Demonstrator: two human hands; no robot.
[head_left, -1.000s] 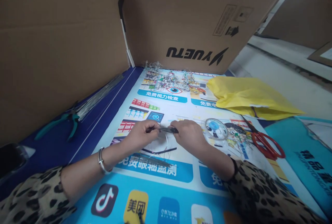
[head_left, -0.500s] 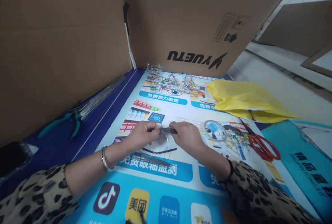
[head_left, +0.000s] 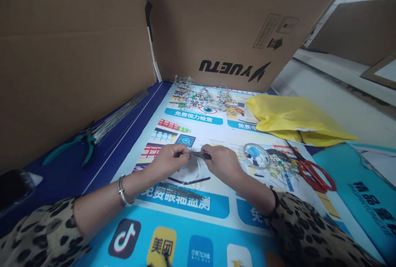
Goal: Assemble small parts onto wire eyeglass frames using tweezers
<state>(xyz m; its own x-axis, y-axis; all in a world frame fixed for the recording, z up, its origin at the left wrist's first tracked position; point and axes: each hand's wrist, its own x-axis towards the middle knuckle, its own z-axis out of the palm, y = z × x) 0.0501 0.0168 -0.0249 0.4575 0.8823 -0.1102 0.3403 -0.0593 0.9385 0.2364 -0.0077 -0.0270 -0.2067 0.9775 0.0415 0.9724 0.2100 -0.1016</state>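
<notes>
Over the printed sheet (head_left: 210,133), my two hands work close together. My right hand (head_left: 224,161) is closed on a slim dark metal tool that looks like tweezers (head_left: 199,155), its tip pointing to the left hand. My left hand (head_left: 171,159) pinches a thin wire (head_left: 199,172) at that tip; the wire curves down in a loose loop between the hands. Something small and dark also shows at the left fingers, its kind unclear. Just below the hands lies a bunch of thin, straight wire pieces (head_left: 182,192).
Cardboard panels (head_left: 222,23) wall in the back and left. At left lie green-handled pliers (head_left: 88,149), a bundle of wires (head_left: 119,116) and a dark phone-like object (head_left: 14,190). Tangled wire pieces (head_left: 222,98) lie behind; a tape roll (head_left: 268,159), red scissors (head_left: 315,175) and yellow bag (head_left: 297,116) at right.
Both hands hold the same grip, nearly still. The view has shifted very slightly, and the wire loop hangs a little differently.
</notes>
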